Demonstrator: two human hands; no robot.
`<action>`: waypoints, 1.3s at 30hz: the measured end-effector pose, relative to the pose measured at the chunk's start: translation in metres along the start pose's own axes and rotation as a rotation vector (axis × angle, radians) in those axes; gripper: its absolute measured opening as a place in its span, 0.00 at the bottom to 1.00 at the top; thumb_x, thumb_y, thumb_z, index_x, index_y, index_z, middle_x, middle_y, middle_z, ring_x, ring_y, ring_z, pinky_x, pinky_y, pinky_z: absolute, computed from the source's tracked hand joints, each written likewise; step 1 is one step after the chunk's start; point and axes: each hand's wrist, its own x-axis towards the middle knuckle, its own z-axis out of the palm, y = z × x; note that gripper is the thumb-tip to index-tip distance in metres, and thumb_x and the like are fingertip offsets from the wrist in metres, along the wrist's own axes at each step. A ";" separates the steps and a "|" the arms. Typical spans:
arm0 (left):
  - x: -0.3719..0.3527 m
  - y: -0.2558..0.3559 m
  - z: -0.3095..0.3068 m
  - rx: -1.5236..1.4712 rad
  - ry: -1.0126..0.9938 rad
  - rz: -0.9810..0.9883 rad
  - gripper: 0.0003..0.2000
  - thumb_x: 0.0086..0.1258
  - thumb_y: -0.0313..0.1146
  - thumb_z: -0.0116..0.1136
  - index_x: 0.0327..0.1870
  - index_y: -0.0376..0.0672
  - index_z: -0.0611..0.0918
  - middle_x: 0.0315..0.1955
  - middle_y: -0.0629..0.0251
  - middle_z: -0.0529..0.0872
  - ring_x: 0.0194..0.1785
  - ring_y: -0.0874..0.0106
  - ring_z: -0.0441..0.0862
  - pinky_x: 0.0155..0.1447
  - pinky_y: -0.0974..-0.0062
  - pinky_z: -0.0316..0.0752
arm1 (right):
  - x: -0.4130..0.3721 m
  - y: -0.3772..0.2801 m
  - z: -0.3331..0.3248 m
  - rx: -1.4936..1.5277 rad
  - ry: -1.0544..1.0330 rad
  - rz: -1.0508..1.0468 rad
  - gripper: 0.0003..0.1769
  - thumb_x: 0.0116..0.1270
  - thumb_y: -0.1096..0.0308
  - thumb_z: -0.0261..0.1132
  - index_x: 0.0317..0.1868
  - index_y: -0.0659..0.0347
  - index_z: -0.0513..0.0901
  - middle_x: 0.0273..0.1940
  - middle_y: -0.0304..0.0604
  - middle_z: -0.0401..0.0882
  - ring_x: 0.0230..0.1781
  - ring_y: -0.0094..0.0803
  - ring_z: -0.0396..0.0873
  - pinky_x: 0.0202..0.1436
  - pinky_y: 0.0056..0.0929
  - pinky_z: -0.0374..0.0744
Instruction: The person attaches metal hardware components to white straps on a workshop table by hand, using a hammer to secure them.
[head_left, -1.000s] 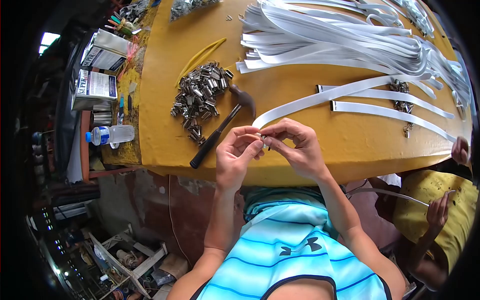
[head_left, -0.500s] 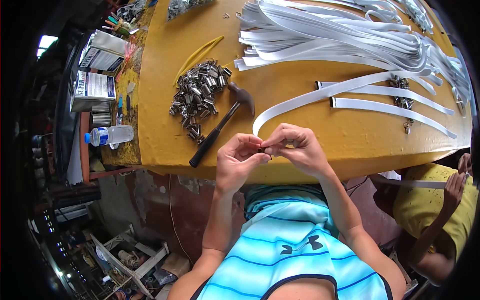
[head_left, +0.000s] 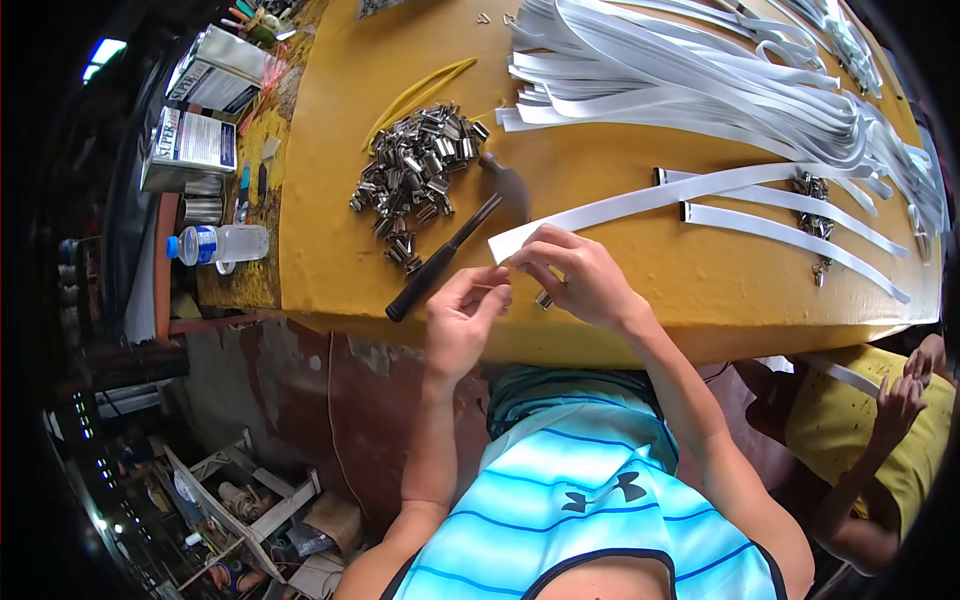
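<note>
A white flat strap [head_left: 610, 206] runs across the table, its near end pinched between the thumb and fingers of my right hand [head_left: 580, 277]. Just left of that end is my left hand [head_left: 462, 322], its fingers curled and thumb close to the fingertips; I cannot tell what they hold, if anything. A small metal clip [head_left: 543, 299] shows below my right fingers. The hammer [head_left: 462, 238] lies left of the strap end, its black handle near my left hand. Beyond it is a pile of metal clips [head_left: 415, 175].
White straps [head_left: 690, 85] are heaped at the back. Two strips with dark ends [head_left: 790, 232] lie at right, near more metal pieces [head_left: 815, 210]. A bottle [head_left: 230, 244] and cans [head_left: 195, 140] stand at left. Another person in yellow [head_left: 850, 410] works at the right.
My hands have drawn slightly apart; the left has moved a little left and down. The strap end, earlier bent down between my fingers, now lies straighter and flat. The camera view has shifted slightly.
</note>
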 end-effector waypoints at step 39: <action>-0.012 0.007 -0.035 -0.207 0.165 -0.006 0.12 0.74 0.22 0.60 0.56 0.31 0.82 0.41 0.57 0.88 0.39 0.72 0.87 0.45 0.77 0.84 | 0.028 -0.008 -0.011 -0.154 -0.084 -0.116 0.07 0.64 0.69 0.70 0.41 0.59 0.83 0.46 0.43 0.83 0.51 0.40 0.79 0.58 0.39 0.72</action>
